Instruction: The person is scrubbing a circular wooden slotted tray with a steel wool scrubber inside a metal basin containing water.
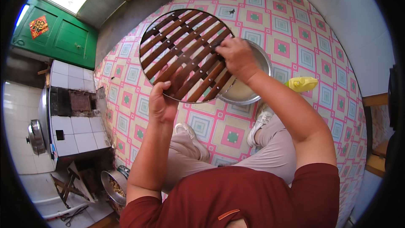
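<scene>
A round steamer rack (pixel 185 59) of brown wooden slats, with studs and a thin metal rim, is held up tilted in front of me. My left hand (pixel 164 97) grips its near left edge, thumb on top and fingers behind the slats. At its right side my right hand (pixel 239 57) presses curled fingers against the slats; a small dark patch shows at the fingertips, and I cannot make out what they hold. Partly hidden behind the rack and my right hand, a metal basin (pixel 266 61) with cloudy liquid stands on the floor.
A yellow bottle (pixel 303 84) is right of the basin. To the left are a tiled stove (pixel 78 128), a metal pot lid (pixel 37 137) and a metal pot (pixel 110 185) with small brownish pieces. A green door (pixel 63 33) is at far left. Patterned flooring (pixel 232 137) lies below.
</scene>
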Motion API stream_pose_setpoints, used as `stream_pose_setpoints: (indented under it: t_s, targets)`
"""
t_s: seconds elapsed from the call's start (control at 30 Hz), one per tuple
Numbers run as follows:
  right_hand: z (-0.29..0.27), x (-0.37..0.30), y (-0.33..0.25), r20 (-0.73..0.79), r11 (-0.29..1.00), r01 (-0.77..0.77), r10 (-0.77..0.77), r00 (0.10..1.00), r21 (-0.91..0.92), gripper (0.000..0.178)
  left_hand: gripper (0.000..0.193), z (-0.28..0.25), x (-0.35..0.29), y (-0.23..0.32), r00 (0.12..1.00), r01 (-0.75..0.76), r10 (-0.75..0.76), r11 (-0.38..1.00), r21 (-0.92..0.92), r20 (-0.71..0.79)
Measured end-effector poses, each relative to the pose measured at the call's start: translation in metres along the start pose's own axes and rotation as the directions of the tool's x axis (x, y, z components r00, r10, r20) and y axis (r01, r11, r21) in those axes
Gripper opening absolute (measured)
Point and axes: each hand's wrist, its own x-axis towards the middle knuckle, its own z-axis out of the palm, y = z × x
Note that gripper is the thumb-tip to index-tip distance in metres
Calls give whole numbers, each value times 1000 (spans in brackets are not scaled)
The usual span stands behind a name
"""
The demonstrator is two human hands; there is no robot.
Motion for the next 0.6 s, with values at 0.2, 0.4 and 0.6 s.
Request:
stream_pose_setpoints:
  t_s: [0.2, 0.4, 0.6]
  targets:
    - [-9, 2, -47, -33, 961, 223, -220, 975, 161, 25, 52, -3, 11, 0, 1000, -8, 9, 998, -63, 18]
    - [-6, 11, 0, -1, 999, 0, 0, 1000, 34, 23, 53, 4, 10, 3, 1000, -28, 29, 999, -35, 12]
    - [-2, 4, -52, -91, 956, 229, -215, 972, 183, 22, 50, -3, 15, 3, 999, -25, 28, 998, -57, 47]
